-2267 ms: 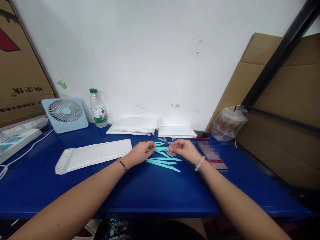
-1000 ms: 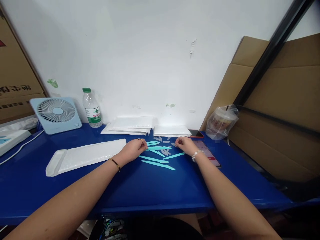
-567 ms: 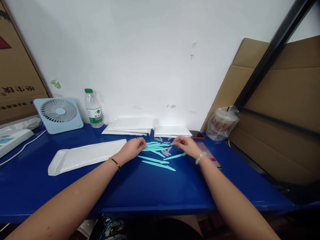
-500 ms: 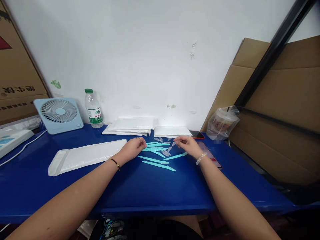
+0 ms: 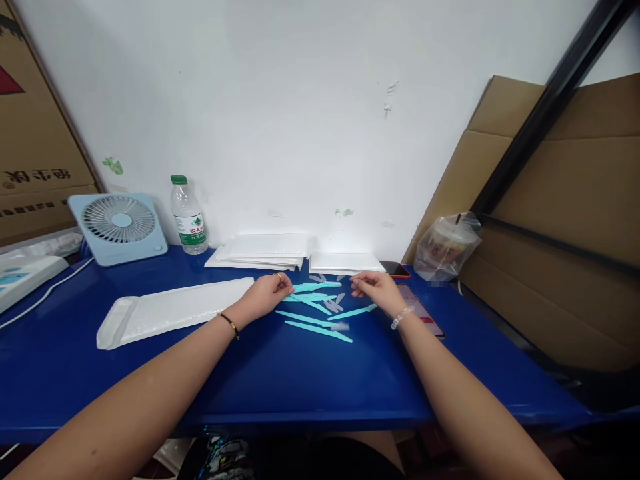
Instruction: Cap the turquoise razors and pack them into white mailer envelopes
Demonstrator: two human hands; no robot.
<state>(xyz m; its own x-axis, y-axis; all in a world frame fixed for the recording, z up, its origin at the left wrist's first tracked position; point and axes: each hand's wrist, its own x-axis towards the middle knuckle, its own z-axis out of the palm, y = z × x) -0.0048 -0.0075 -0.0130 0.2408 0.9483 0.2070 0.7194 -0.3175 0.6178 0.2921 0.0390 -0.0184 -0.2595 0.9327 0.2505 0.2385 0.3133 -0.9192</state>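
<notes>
Hands, two, centre of the frame. Left hand [image 5: 270, 295]: thumb and finger pinched together on the near end of a turquoise stick [image 5: 320, 287], which points toward the right of the frame; ring on one finger, dark bracelet [image 5: 231, 327] at the wrist. Right hand [image 5: 375, 291]: fingers curled, tips brought near one another; whether anything is gripped cannot be told.

Turquoise sticks, loose, several: on the blue table [image 5: 300, 387], centre of the frame, between and below the hands; some crossing near the left fingertips, the lowest stick [image 5: 311, 327] lying slantwise.

Clear pieces [image 5: 334, 306], small: grouped among the sticks, others just below the white packets. One clear piece [image 5: 341, 327] at the right end of a stick, just above the lowest one.

White packets: long packet [image 5: 175, 312], flat, left of centre; stack of packets [image 5: 263, 248] against the wall [image 5: 300, 120]; shorter packets [image 5: 345, 262] just beside, to the right.

Phones, two: one [image 5: 425, 319] flat, partly behind the right wrist; one orange-edged [image 5: 397, 270], beside the shorter packets.

Left of the frame: light-blue fan [image 5: 120, 227]; bottle [image 5: 191, 227], upright, green cap; white power strip [image 5: 30, 273] with cable; cardboard [image 5: 45, 133] at upper left.

Right of the frame: lidded cup in a plastic bag [image 5: 447, 247]; cardboard [image 5: 575, 253]; black bar [image 5: 540, 123], slanting.
</notes>
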